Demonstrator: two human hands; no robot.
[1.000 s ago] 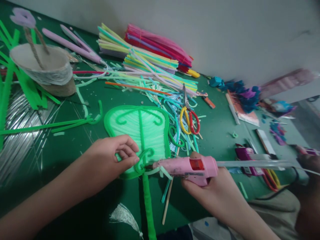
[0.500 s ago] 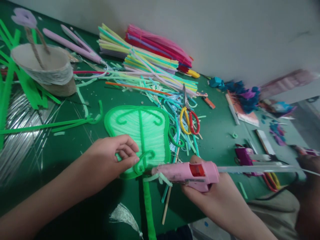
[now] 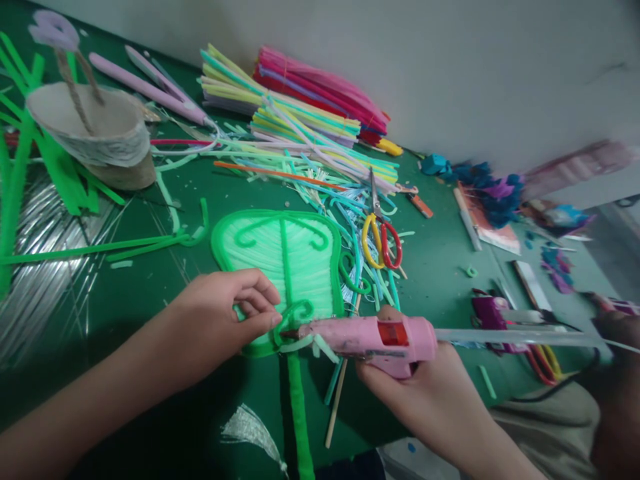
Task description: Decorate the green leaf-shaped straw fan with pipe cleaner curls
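Observation:
A green fan (image 3: 315, 273) with a pale, streaked face, a pipe-cleaner rim and a long green handle (image 3: 299, 413) lies on the table. My left hand (image 3: 240, 307) rests over its lower left, thumb and forefinger pinched on a curled green pipe cleaner (image 3: 306, 307) near the handle's top. In my right hand (image 3: 425, 393) is a pink hot glue gun (image 3: 370, 337), held sideways with a clear glue stick (image 3: 500, 335) out of its back. Its nozzle is at the curl's base, close to my left fingertips. Pale green scraps (image 3: 320, 347) hang by the nozzle.
Red-and-yellow scissors (image 3: 381, 240) lie right of the fan among pipe-cleaner scraps. Bundles of pipe cleaners (image 3: 320, 90) line the wall. At left are a cardboard tube (image 3: 100, 147) and a pink hair straightener (image 3: 145, 87). A silver tassel (image 3: 253, 433) lies in front; another person's hand (image 3: 617, 330) shows at right.
The glue gun's nozzle has moved slightly left and up, nearer the curl and my left fingertips. My left hand keeps its pinch. The whole view has shifted a little.

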